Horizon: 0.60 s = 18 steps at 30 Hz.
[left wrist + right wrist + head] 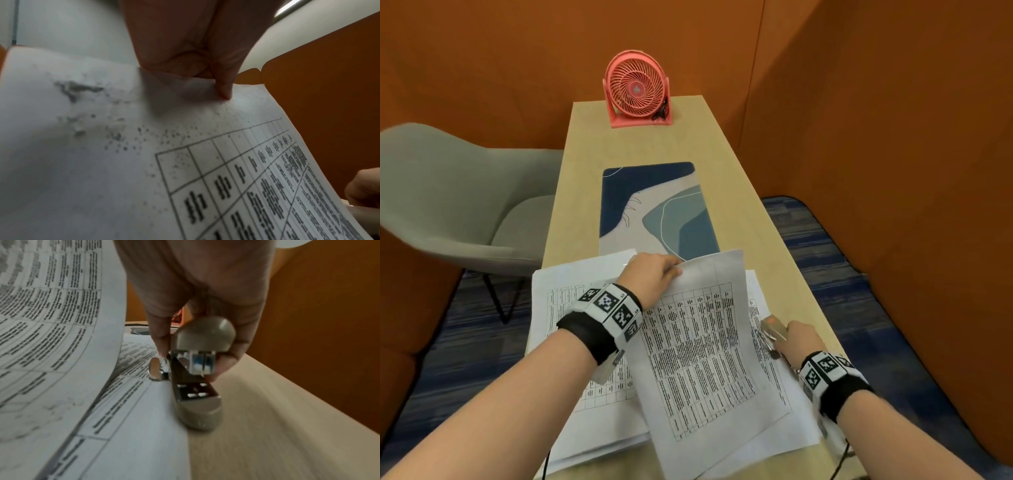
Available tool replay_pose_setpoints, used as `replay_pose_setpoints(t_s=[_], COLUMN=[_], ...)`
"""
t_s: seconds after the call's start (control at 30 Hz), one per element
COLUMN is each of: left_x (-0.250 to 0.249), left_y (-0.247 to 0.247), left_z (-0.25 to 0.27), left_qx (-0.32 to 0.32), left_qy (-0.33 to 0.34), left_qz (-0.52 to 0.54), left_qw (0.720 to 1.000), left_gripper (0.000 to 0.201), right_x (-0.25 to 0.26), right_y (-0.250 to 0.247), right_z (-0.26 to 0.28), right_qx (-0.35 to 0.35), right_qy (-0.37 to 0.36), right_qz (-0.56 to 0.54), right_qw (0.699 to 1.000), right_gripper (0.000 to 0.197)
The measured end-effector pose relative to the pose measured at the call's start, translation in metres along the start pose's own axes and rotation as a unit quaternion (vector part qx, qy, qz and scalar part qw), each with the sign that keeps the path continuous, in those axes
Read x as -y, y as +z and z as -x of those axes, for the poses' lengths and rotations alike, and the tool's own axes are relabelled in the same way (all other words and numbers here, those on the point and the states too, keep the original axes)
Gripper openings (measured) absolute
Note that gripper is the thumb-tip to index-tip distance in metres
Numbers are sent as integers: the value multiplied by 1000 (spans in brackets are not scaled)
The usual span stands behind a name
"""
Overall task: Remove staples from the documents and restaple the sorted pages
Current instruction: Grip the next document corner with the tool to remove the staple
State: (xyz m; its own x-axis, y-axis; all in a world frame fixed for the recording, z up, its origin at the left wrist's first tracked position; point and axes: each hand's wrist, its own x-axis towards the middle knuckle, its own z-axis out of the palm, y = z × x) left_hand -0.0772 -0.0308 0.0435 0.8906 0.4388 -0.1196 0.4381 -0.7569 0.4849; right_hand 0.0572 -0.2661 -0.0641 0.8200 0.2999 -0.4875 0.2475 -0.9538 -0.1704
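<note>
Counter (774,219): long pale wood top, carrying everything; orange booth walls closing in on three sides, grey chair (448,205) standing off to the left

Desk mat (657,209), blue and grey, lying mid-counter; near edge tucked under the papers. Pink fan (637,88) sitting at the far end, well apart, not in the way

Documents: printed table pages spreading over the near counter in loose overlapping stacks (571,377). Top sheet (705,342) is lifting and curling, far edge raised. Judging it light and floppy, likely to slide on the sheets beneath and tear at a stapled corner; best taken at an edge or corner, with a flat hand steadying the rest

Left hand (654,279) is pinching the sheet's far edge, thumb and fingers closed on the paper

Stapler (197,369): small, grey, metal-jawed, looking rigid and smooth; standing just at the right edge of the papers. Right hand (799,341) is wrapping its grip round the body, fingers clamped on both sides

Obstruction: the curling sheet is hanging between the stapler and the pages below
</note>
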Motion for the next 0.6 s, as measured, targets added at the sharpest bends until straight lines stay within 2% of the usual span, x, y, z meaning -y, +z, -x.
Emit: replay_pose_setpoints(t_s=[0.07, 0.13, 0.2, 0.27, 0.33, 0.4, 0.47, 0.6], left_x=[-2, -4, -7, -11, -15, -20, -26, -34], left_y=[2, 3, 4, 4, 3, 1, -1, -4], left_z=[0, 0, 0, 0, 1, 2, 5, 8], left_qx=[-3, -9, -11, -8, -4, -10, -17, -17], left_qy=[6, 12, 18, 25, 29, 37, 48, 57], left_qz=[-8, -19, -32, -46, -53, -63, -84, -111], left_qw=[1000, 1000, 999, 999, 998, 997, 995, 992], left_gripper=[27, 27, 29, 30, 30, 30, 31, 32], right_x=[5, 17, 35, 57, 76, 93, 105, 115], right_y=[-8, -28, -59, -92, -118, -129, -127, -101], right_z=[5, 13, 26, 40, 53, 61, 63, 55], right_qx=[-33, -82, -147, -222, -279, -303, -294, -270], right_qy=[-14, -50, -103, -163, -219, -274, -311, -354], right_qz=[-82, -206, -333, -432, -497, -517, -498, -392], right_qw=[996, 974, 926, 859, 792, 752, 754, 805], right_gripper=[23, 25, 24, 24, 23, 23, 24, 25])
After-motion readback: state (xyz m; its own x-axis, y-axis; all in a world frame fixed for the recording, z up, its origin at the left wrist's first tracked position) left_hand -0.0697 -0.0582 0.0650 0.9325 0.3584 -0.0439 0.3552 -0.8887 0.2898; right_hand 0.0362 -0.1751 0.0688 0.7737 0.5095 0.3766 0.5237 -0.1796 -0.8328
